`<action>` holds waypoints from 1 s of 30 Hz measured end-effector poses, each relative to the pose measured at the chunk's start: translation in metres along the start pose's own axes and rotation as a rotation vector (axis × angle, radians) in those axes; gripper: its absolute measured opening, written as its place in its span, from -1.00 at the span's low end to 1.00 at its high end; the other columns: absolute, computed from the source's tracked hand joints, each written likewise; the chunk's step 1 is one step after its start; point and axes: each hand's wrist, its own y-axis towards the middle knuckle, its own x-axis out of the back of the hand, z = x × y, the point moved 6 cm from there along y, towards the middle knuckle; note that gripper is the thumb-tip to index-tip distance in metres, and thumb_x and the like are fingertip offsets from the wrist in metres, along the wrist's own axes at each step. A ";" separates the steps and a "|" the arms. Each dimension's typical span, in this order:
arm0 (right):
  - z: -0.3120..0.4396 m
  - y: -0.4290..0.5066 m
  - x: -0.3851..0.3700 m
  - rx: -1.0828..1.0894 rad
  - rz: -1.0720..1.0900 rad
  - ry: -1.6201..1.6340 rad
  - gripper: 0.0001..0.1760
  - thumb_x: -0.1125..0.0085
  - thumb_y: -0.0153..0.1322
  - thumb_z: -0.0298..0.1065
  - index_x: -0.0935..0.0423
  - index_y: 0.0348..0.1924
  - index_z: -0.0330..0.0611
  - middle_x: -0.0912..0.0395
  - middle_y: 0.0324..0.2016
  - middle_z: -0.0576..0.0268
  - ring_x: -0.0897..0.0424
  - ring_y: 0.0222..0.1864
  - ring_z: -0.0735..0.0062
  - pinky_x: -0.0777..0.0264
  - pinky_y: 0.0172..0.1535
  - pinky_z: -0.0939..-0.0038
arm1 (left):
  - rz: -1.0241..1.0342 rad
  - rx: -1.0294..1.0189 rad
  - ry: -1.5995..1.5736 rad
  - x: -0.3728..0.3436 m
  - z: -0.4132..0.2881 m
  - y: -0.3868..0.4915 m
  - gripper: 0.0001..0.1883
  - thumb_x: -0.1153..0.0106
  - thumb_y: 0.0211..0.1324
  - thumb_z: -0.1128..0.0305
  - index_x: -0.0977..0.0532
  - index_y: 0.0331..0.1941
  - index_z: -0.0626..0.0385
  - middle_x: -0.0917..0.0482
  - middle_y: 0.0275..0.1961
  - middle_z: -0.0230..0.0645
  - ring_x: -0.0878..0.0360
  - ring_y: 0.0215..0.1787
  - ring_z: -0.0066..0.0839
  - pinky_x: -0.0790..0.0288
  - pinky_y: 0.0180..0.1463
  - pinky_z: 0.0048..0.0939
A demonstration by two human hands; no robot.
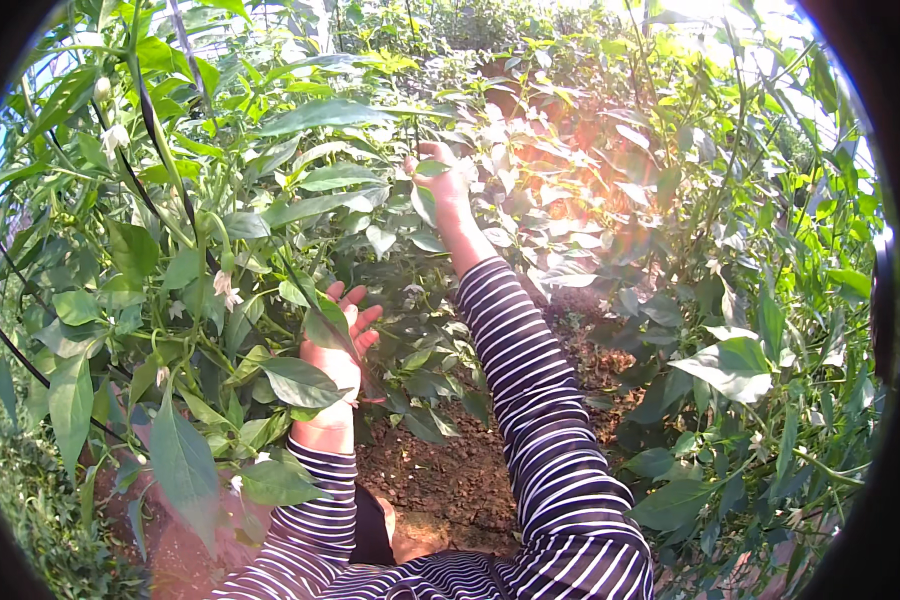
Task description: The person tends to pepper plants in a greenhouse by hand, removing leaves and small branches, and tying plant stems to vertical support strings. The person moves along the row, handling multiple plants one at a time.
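Leafy pepper plants with small white flowers [225,289] fill the left side. My left hand [343,337] is among their leaves at the centre left, palm up, its fingers spread and partly covered by a leaf [300,381] and a stem; nothing shows in its grasp. Farther up, my right hand [439,176] reaches into the foliage beside a thin upright stem or string. Leaves hide part of that hand, and its fingertips are bent near the stem; whether they grip anything cannot be told.
Bare brown soil [439,480] runs between two plant rows. Dark support cords [146,112] slant through the left plants. On the right stands another dense row, with a pale broad leaf [727,367] leaning inward. Sunlight glare washes out the upper right.
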 end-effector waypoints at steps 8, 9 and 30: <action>-0.005 -0.031 0.009 -0.002 -0.239 0.245 -0.63 -0.19 0.36 -0.40 -0.24 -0.07 -0.24 -0.54 -0.54 0.19 -0.50 -0.51 0.48 -0.39 -0.36 0.45 | 0.029 -0.005 -0.080 0.008 0.004 0.002 -0.51 -0.10 0.24 0.42 -0.25 0.23 0.14 -0.47 0.12 -0.14 -0.61 -0.06 -0.29 -0.57 -0.24 -0.45; -0.006 -0.037 0.008 0.020 -0.257 0.395 -0.64 -0.19 0.39 -0.42 -0.24 -0.06 -0.22 -0.50 -0.54 0.27 -0.43 -0.54 0.63 -0.32 -0.44 0.57 | 0.020 -0.003 -0.057 0.005 0.003 0.001 -0.54 -0.09 0.24 0.42 -0.26 0.21 0.13 -0.48 0.11 -0.16 -0.61 -0.07 -0.32 -0.56 -0.23 -0.46; 0.001 0.006 0.002 -0.327 0.233 0.700 -0.18 -0.38 0.28 -0.32 -0.16 0.33 0.07 -0.55 -0.29 0.36 -0.47 -0.41 0.73 -0.33 -0.55 0.68 | 0.118 0.101 -0.118 0.000 0.017 0.006 -0.49 -0.14 0.20 0.38 -0.25 0.22 0.14 -0.47 0.13 -0.07 -0.60 -0.04 -0.22 -0.58 -0.23 -0.38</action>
